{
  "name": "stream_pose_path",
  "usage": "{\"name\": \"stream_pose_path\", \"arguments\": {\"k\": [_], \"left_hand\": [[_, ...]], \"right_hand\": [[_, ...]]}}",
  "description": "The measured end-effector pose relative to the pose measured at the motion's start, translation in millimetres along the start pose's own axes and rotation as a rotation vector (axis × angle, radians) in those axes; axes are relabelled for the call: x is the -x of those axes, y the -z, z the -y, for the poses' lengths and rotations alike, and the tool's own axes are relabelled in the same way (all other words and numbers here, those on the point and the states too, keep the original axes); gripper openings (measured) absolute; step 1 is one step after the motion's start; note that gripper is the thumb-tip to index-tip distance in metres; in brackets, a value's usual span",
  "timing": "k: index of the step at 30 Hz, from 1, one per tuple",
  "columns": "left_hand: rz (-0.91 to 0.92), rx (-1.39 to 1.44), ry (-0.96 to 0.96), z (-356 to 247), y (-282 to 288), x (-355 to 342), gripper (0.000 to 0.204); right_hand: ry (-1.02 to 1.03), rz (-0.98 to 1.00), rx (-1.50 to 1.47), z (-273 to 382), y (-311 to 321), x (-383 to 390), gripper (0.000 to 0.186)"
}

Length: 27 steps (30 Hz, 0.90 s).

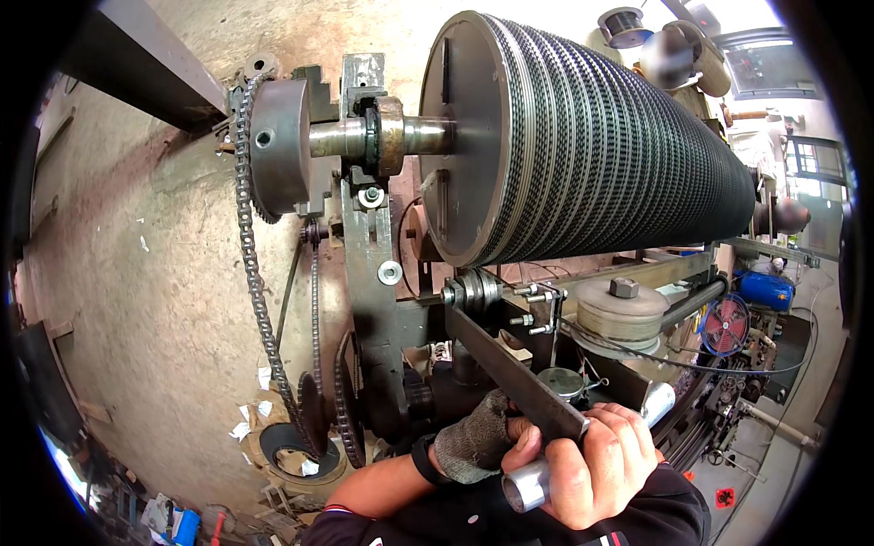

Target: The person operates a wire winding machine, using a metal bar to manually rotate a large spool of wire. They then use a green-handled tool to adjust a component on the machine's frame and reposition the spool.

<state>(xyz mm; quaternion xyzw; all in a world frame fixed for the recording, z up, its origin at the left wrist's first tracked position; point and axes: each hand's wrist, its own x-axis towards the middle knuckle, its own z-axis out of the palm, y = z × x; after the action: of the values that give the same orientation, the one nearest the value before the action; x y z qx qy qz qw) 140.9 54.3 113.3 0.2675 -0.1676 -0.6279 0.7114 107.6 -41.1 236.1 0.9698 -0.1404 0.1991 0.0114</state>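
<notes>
My right hand (596, 464) wraps round a silver metal tube (524, 488) at the lower middle, by the end of a dark flat bar (510, 369) that slants up to a stack of small rollers (473, 291). My left hand (473, 441), in a grey glove, is curled just left of it, under the bar; what it holds is hidden. Above them lie a large ribbed drum (583, 146) on a shaft and a pale spool (619, 318) with a bolt on top. A round metal cap (563, 384) sits behind the bar.
A long chain (246, 209) hangs from a sprocket hub (279, 146) beside the steel frame (364, 264). Lower chain wheels (346, 396) stand left of my arms. A steel beam (155, 64) crosses upper left. A red fan (724, 323) and blue tank (763, 289) are at right.
</notes>
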Motion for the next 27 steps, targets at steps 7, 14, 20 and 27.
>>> {"name": "stream_pose_path", "arguments": {"k": [7,14,20,27], "left_hand": [[0.113,-0.039,0.045,-1.4,2.9,6.1,0.044],[0.032,0.084,0.077,-2.3,-1.2,2.6,0.032],[0.084,0.131,0.146,-8.2,4.7,3.5,0.039],[0.132,0.187,0.191,-5.6,8.1,3.8,0.044]], "right_hand": [[0.025,-0.033,0.005,-0.5,-1.8,-0.4,0.018],[0.029,-0.047,0.004,-1.1,-2.4,2.7,0.020],[0.064,-0.050,-0.015,-6.8,-4.1,8.3,0.021],[0.008,-0.034,0.038,2.6,0.5,-1.9,0.019]]}}
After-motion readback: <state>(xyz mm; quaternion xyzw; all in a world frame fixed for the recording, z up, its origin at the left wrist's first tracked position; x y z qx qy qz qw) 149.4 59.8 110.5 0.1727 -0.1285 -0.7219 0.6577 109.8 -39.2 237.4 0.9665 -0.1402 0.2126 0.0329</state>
